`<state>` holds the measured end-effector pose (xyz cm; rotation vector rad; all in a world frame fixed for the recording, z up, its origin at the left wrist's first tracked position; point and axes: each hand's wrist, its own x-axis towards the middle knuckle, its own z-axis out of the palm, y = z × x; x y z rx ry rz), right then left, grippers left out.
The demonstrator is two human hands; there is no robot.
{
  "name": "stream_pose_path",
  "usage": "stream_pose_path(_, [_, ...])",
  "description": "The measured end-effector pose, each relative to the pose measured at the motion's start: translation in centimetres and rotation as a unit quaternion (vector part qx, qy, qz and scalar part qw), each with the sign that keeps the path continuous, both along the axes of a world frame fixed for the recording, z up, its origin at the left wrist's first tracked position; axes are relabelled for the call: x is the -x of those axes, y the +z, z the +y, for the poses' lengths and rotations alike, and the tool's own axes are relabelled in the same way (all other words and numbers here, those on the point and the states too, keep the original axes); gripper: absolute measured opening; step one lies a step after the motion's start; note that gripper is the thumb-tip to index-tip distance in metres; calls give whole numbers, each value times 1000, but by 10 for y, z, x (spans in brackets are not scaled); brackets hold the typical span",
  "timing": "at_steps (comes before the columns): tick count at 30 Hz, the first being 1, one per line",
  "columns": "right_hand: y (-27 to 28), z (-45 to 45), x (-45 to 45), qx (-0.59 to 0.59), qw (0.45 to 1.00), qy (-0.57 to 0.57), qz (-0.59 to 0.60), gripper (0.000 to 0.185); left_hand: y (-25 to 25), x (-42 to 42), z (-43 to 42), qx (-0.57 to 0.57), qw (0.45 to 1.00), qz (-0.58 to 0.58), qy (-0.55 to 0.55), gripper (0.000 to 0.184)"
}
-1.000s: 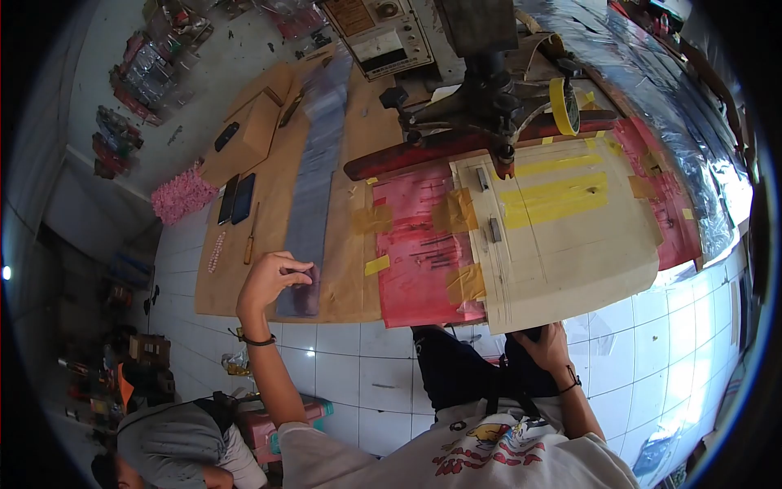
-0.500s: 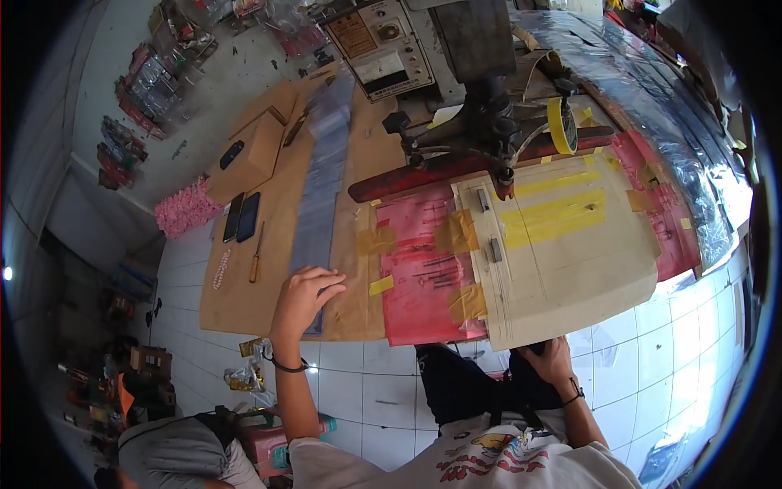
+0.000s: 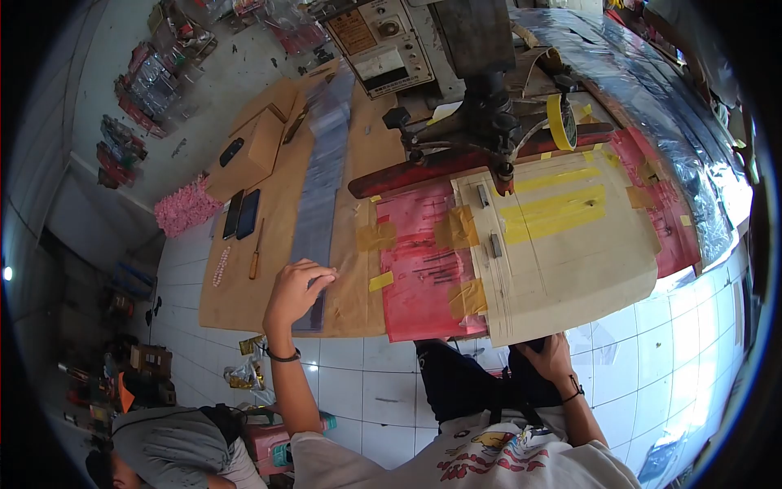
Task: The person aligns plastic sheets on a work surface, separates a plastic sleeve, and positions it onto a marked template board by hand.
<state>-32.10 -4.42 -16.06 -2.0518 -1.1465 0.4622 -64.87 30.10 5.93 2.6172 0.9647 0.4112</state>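
My left hand is over the near end of a long strip of clear bluish plastic on the brown-covered table. Its fingertips and thumb are pinched together; whatever they may hold is too thin to make out. My right hand rests at my dark-trousered thigh below the table edge, fingers apart but partly hidden. In front of me a beige sheet with yellow tape and two small grey metal blocks lies over a red taped sheet. Above it hangs the press head with a dark red bar.
A control box stands behind the press. Phones, an orange-handled tool and a cardboard box are on the left. Plastic sheeting covers the right back. A person in grey is low at the bottom left.
My left hand has moved slightly left, and its fingers have drawn closer to the thumb. My right hand stays in place. The person at the bottom left has shifted.
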Motion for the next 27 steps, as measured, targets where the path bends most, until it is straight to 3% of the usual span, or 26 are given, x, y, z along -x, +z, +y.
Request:
stream_pose_path(3, [1, 0, -1, -1, 1000, 4, 5, 60, 11, -7, 1, -18, 999, 41, -2, 14])
stream_pose_path(9, [-5, -2, -2, -21, 1000, 11, -3, 64, 25, -13, 27, 192, 978, 75, 14, 16])
stream_pose_path(12, [-9, -3, -2, -16, 1000, 10, 1, 65, 22, -16, 42, 189, 976, 101, -26, 15])
stream_pose_path(18, [-7, -4, -3, 2, 1000, 7, 6, 69, 12, -13, 63, 317, 941, 120, -11, 21])
stream_pose_path(27, [-8, -6, -6, 12, 1000, 3, 14, 69, 5, -10, 73, 349, 927, 140, -14, 27])
